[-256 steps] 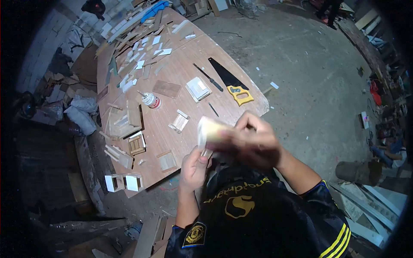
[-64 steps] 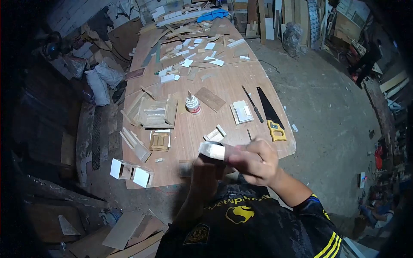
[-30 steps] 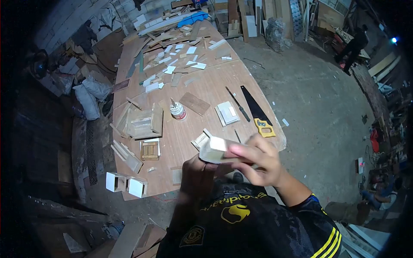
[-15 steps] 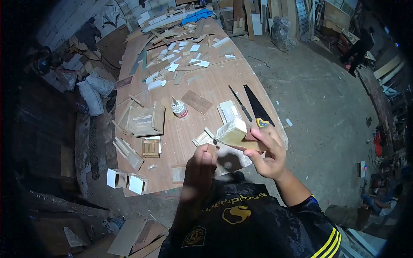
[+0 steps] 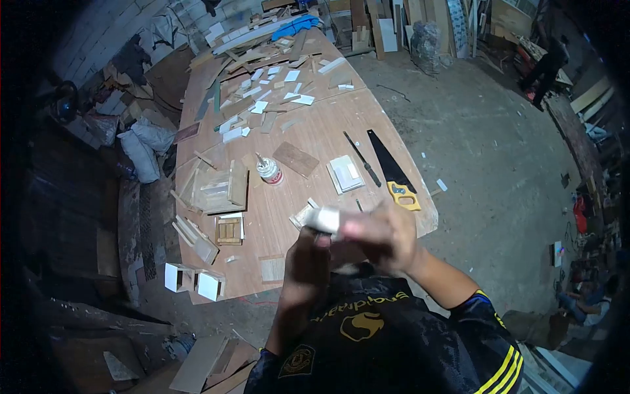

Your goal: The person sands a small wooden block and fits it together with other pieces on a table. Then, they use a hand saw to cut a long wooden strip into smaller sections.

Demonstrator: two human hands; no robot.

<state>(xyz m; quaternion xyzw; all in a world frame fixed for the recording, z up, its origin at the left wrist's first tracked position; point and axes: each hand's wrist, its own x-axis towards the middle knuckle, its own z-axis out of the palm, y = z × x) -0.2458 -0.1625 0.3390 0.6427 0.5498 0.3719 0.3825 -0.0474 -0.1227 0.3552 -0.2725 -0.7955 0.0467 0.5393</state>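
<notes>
The right hand [image 5: 388, 238], blurred, has its grip closed around a pale, blocky piece [image 5: 326, 221] held above the near edge of the brown wood-topped bench [image 5: 321, 141]. The left hand [image 5: 310, 257], in shadow, is just beneath that piece; how far its grip is open cannot be told. Beyond lies a black-bladed handsaw with a yellow handle [image 5: 392, 169].
</notes>
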